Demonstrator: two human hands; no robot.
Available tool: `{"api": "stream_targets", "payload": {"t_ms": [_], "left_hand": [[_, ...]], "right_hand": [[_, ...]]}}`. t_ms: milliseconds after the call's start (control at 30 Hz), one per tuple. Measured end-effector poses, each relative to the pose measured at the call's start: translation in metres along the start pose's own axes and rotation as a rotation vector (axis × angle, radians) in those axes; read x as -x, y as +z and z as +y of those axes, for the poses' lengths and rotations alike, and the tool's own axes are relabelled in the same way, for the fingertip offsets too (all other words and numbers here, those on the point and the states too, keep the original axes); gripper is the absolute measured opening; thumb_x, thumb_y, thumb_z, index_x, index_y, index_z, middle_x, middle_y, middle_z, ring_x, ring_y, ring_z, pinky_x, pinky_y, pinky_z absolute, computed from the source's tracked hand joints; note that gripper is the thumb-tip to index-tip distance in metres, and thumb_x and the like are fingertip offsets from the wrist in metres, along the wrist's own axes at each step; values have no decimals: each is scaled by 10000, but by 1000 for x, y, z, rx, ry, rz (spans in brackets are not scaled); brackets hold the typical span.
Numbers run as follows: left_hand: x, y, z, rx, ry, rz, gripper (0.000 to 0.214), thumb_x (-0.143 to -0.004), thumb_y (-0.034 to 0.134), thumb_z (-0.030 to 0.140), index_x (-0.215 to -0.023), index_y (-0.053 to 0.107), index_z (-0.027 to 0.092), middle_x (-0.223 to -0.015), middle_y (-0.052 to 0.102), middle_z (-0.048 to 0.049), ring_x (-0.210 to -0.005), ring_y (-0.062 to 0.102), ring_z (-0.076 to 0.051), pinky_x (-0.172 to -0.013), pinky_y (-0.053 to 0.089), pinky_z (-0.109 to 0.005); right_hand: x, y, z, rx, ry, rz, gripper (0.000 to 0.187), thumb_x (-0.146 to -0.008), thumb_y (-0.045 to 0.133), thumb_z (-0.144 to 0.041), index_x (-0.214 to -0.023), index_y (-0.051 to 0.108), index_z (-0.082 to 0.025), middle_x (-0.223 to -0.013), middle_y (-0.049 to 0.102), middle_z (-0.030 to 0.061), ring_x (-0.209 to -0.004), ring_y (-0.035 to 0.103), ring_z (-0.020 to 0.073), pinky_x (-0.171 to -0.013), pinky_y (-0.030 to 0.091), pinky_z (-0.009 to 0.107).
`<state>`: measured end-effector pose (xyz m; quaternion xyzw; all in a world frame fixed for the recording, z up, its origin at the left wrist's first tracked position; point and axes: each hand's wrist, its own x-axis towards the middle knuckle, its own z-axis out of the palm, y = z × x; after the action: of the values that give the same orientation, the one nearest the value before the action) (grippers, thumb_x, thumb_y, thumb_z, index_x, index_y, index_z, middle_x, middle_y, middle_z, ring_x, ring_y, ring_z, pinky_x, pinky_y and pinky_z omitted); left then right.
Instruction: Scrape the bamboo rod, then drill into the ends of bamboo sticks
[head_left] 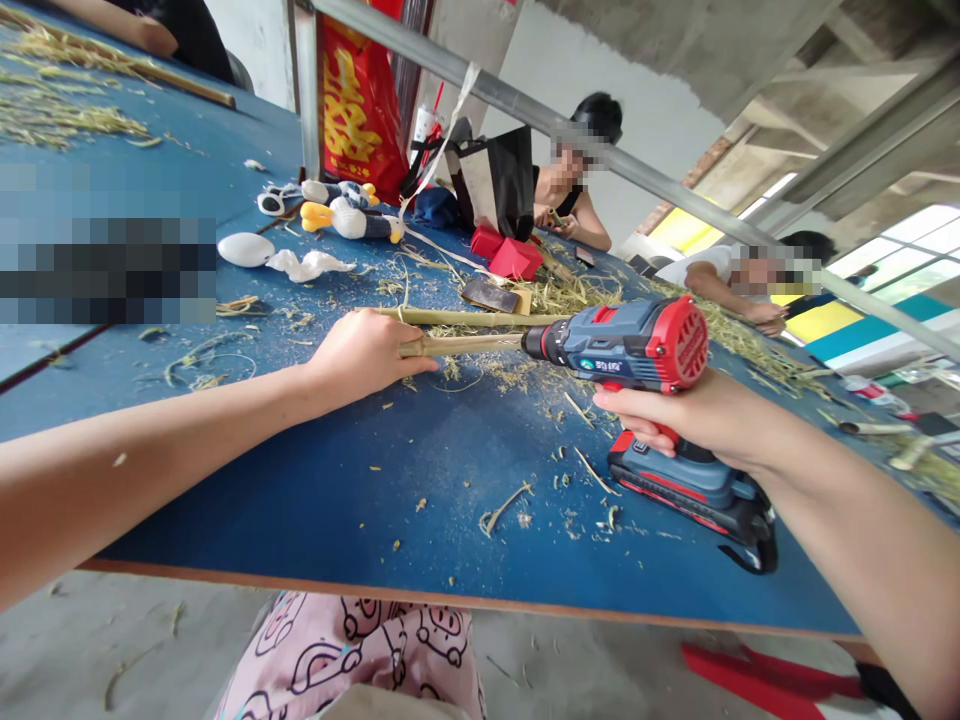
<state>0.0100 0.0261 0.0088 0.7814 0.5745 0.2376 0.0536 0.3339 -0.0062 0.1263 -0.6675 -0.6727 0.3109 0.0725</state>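
head view: person's right hand [694,415] is closed round the grip of a red-and-blue cordless drill [622,345], fingers wrapped firmly under the body, can't tell if the trigger's pressed. left hand [364,355] is curled over 2 long split bamboo strips [472,318], fingers pressed together, pinching them at the ends away from the drill. strips run roughly level from that hand to the drill's chuck [534,342], but can't tell if they're clamped in it. all this is over the middle of a blue worktable [465,598], well in from its near wood-trimmed edge. drill's bulky battery pack [690,490] sits low toward that edge, touching the table or just above it, hard to tell. drill looks heavy for 1 hand, w/ most weight low in the battery, so the grip's the spot to hold. strips look light, stiff along their length but springy, and prob likely to splinter at thin edges, so safest held on the flat, away from the chuck. loose bamboo shavings [517,375] lie all round the strips. toward the far edge there's a red box [510,258], and a co-worker's arm [585,230] shows across the table.
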Motion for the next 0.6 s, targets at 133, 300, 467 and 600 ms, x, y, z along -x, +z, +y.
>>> {"api": "stream_targets", "payload": {"t_ms": [133, 300, 467, 600], "left_hand": [[0, 0, 0, -14, 7, 1, 441, -882, 658, 622, -943, 799, 208, -838, 761, -81, -752, 689, -216, -672, 472, -301], [0, 1, 0, -40, 19, 19, 440, -884, 660, 624, -926, 797, 208, -802, 753, -68, -734, 687, -209, -656, 468, -292], [1, 3, -1, -38, 40, 44, 426, -881, 671, 618, -929, 798, 213, -815, 761, -65, -743, 694, -216, -658, 473, -297], [1, 3, -1, -25, 43, 41, 424, -882, 676, 608, -904, 794, 201, -791, 758, -71, -719, 693, -215, -651, 474, -300]], "right_hand": [[1, 0, -1, -20, -1, 3, 484, -820, 689, -413, -450, 435, -231, -390, 440, -21, -395, 428, 118, -499, 419, 298], [1, -1, 1, -8, 3, 0, 488, -794, 704, -431, -439, 435, -230, -382, 447, -19, -397, 438, 119, -512, 434, 295], [-1, -1, 4, 13, 15, 15, 476, -812, 691, -450, -466, 448, -233, -383, 445, -26, -393, 436, 120, -503, 432, 293], [-2, 0, 2, -2, 9, 12, 468, -811, 694, -430, -465, 448, -232, -387, 442, -28, -393, 430, 116, -504, 429, 290]]}}
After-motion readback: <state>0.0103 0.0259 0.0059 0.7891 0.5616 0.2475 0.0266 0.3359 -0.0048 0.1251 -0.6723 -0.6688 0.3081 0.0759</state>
